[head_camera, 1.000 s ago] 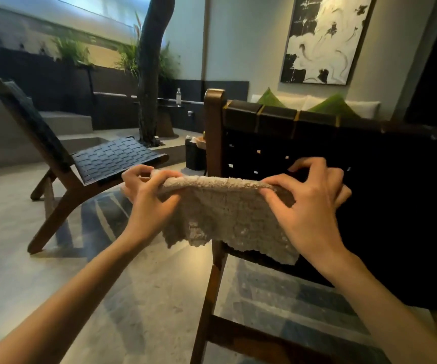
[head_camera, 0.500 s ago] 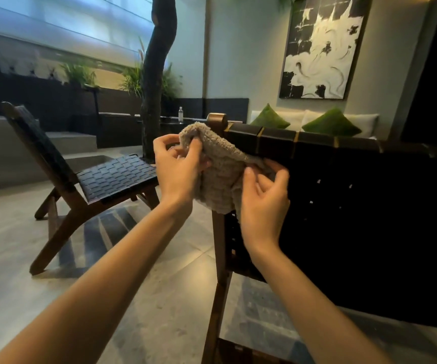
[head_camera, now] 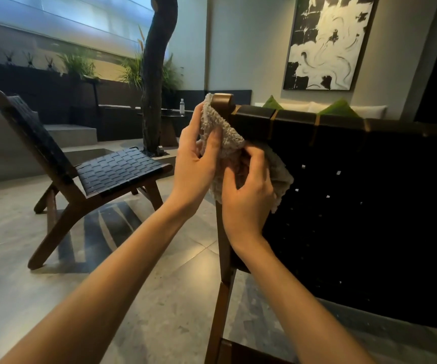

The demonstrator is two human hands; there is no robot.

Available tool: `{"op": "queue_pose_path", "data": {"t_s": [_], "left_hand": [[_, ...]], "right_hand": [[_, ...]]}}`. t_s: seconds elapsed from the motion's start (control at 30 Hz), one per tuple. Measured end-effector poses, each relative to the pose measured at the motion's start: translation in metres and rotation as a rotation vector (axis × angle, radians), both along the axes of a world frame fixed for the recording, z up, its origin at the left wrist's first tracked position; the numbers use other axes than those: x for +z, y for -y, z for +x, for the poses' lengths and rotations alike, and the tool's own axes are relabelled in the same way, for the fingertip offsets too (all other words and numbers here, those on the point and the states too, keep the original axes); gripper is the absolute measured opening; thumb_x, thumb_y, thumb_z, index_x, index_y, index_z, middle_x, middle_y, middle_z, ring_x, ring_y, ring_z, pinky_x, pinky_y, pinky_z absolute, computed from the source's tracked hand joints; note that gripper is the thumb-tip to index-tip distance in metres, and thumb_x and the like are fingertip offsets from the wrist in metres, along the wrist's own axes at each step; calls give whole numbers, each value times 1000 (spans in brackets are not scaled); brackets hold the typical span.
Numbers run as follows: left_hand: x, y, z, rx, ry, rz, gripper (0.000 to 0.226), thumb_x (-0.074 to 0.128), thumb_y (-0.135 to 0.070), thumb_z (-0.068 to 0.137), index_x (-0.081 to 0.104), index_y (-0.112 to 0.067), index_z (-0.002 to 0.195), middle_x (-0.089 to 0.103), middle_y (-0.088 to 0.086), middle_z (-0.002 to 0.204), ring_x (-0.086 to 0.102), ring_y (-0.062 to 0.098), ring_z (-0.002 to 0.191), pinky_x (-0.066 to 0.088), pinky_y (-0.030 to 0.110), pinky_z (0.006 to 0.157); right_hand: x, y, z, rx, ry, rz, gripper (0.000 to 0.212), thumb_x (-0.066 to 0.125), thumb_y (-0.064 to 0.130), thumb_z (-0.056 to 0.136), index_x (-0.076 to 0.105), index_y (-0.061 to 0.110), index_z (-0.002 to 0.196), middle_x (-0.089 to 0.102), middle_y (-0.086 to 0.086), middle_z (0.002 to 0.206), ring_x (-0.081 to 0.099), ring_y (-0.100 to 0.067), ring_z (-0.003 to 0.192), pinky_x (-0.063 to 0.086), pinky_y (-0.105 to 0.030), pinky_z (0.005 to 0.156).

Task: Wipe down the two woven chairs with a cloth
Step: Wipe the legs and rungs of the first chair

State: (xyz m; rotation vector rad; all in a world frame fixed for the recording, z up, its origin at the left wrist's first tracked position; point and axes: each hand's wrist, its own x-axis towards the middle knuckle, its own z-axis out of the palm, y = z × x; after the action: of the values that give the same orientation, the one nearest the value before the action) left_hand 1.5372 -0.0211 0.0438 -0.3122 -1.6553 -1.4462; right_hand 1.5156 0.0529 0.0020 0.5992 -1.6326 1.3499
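Left hand (head_camera: 193,164) and right hand (head_camera: 249,195) both grip the cloth (head_camera: 228,137), which I hold bunched against the near chair (head_camera: 356,206) at its top left post. Cloth looks soft, light, floppy, so I'd wad it in one palm. Far chair (head_camera: 117,172) is on the left, well apart.

Bare forearms reach forward; the left hand (head_camera: 196,164) and right hand (head_camera: 249,199), fingers curled, grip the shaggy beige cloth (head_camera: 229,135).
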Motion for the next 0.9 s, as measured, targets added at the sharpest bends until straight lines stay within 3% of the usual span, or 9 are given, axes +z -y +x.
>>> {"op": "queue_pose_path", "data": {"t_s": [0.1, 0.27, 0.37, 0.47, 0.53, 0.63, 0.73, 0.83, 0.9], "left_hand": [[-12, 0, -3, 86, -20, -5, 53, 48, -14, 97, 28, -26, 145, 42, 6, 135, 51, 16, 119, 52, 26, 92], [-32, 3, -8, 162, -38, -12, 45, 54, -15, 95, 39, -26, 136, 44, -10, 107, 53, -4, 100, 46, 5, 75], [-54, 6, -12, 175, 3, -39, 42, 55, -15, 94, 44, -25, 134, 45, -6, 101, 51, -6, 97, 44, 3, 76], [-89, 8, -18, 181, 110, -67, 40, 54, -17, 95, 50, -18, 135, 48, 4, 105, 47, -13, 96, 41, 1, 78], [-115, 9, -22, 171, 195, -86, 36, 51, -17, 96, 52, -20, 132, 50, 9, 112, 47, -3, 103, 40, 1, 79], [-150, 9, -30, 146, 318, -116, 29, 46, -16, 98, 55, -23, 125, 53, 13, 113, 48, 11, 105, 40, 2, 81], [-177, 11, -38, 134, 365, -145, 24, 45, -14, 99, 58, -26, 116, 56, 4, 102, 49, 8, 99, 43, 8, 85], [-204, 15, -45, 107, 413, -180, 24, 44, -13, 99, 59, -28, 110, 54, -9, 94, 49, 5, 97, 42, 8, 84], [-223, 17, -52, 83, 472, -219, 23, 43, -13, 100, 62, -24, 104, 54, -17, 91, 52, 9, 99, 45, 18, 87]], "right_hand": [[-5, -3, -4, -160, -82, 104, 31, 64, 18, 86, 57, 13, 115, 62, -10, 87, 62, -23, 72, 42, -21, 58], [-28, -8, -17, -124, -45, 139, 28, 65, 23, 86, 58, 14, 112, 63, -5, 87, 53, -11, 71, 29, -7, 62], [-53, -9, -24, -74, 32, 149, 29, 64, 24, 88, 58, 14, 114, 62, -4, 88, 45, -5, 75, 29, -9, 59], [-86, -11, -32, 53, 115, 180, 30, 61, 21, 91, 56, 11, 119, 63, -5, 95, 57, -11, 79, 41, -13, 62], [-108, -14, -39, 113, 181, 206, 32, 59, 19, 92, 54, 11, 123, 63, -4, 101, 59, -10, 82, 38, -1, 64], [-140, -19, -49, 161, 310, 287, 37, 55, 19, 94, 47, 17, 130, 64, -4, 103, 57, -7, 75, 36, 1, 58], [-168, -22, -59, 201, 422, 344, 38, 53, 20, 95, 40, 20, 131, 63, -7, 104, 62, -17, 79, 37, -3, 55], [-191, -20, -66, 227, 511, 348, 37, 53, 19, 95, 38, 21, 129, 57, -5, 118, 60, -20, 100, 42, -18, 72], [-203, -20, -70, 225, 539, 358, 35, 53, 17, 95, 40, 20, 127, 56, -4, 121, 57, -20, 107, 44, -23, 78]]}}
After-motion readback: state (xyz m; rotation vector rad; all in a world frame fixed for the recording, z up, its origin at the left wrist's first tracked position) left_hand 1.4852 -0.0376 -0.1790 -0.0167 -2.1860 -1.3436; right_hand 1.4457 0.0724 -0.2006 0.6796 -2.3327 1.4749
